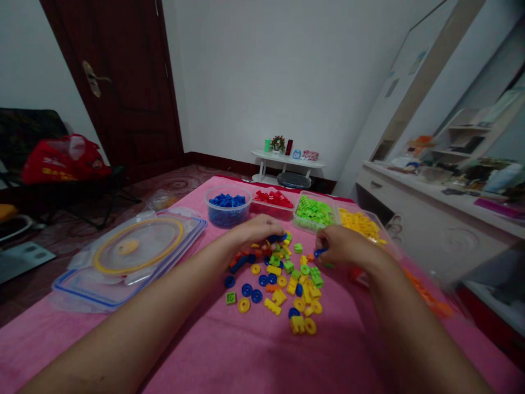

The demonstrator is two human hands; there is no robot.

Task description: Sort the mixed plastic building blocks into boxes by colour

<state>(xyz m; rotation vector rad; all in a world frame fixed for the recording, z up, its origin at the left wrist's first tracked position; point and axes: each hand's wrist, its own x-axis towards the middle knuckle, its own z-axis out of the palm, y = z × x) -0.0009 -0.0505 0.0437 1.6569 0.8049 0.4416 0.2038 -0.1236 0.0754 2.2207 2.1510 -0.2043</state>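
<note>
My left hand reaches over the far side of a loose pile of toy building pieces. Its fingers are closed around a blue toy piece, whose exact shape is partly covered. To the right of the pile, my right hand pinches a small blue building block just above the cloth. Between and below the hands lie yellow blocks, green blocks, blue wheels and yellow wheels. Some red and orange pieces are half hidden under my left hand.
Behind the pile stand a round tub of blue blocks and boxes of red, green and yellow blocks. An orange-filled box sits right, beyond my forearm. Stacked clear lids lie left on the pink cloth.
</note>
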